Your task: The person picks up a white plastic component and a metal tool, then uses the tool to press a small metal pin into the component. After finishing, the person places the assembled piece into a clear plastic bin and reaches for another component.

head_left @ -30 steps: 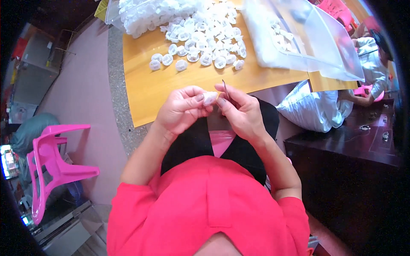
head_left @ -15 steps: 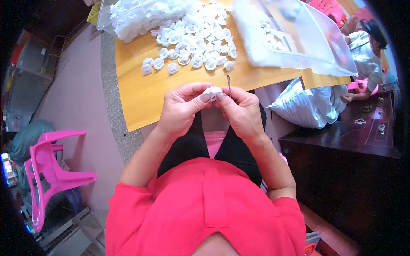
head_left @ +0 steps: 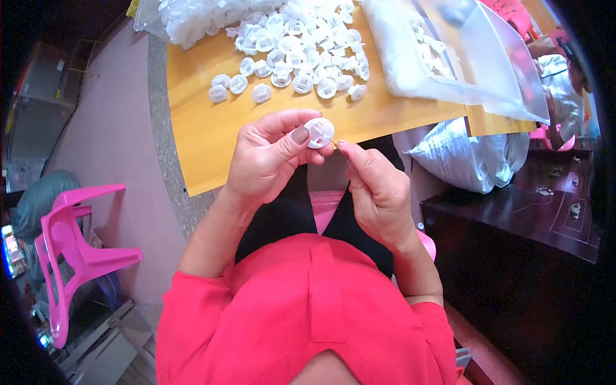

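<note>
My left hand (head_left: 266, 154) is closed on a round white plastic piece (head_left: 319, 132), thumb on its face and fingers behind it. The piece is tilted so that its flat disc and slotted opening face up. Just to its right, my right hand (head_left: 380, 186) is closed in a pinch. A thin tool (head_left: 335, 145) shows only as a short bit between the fingertips and the piece; the rest is hidden. Both hands are above my lap, at the table's near edge. Beyond them, many similar white pieces (head_left: 295, 59) lie loose on the wooden table (head_left: 212, 135).
A clear bin (head_left: 149, 22) heaped with white pieces stands at the far left. Another translucent bin (head_left: 487, 58) is at the far right, with a white sack (head_left: 471, 154) below. A dark table (head_left: 507, 205) stands right, a person (head_left: 558, 83) beyond it, a pink stool (head_left: 83, 250) left.
My right hand has drawn away from the piece to the right and down, and the upright thin tool has turned out of sight. My left hand has turned the piece disc-side up.
</note>
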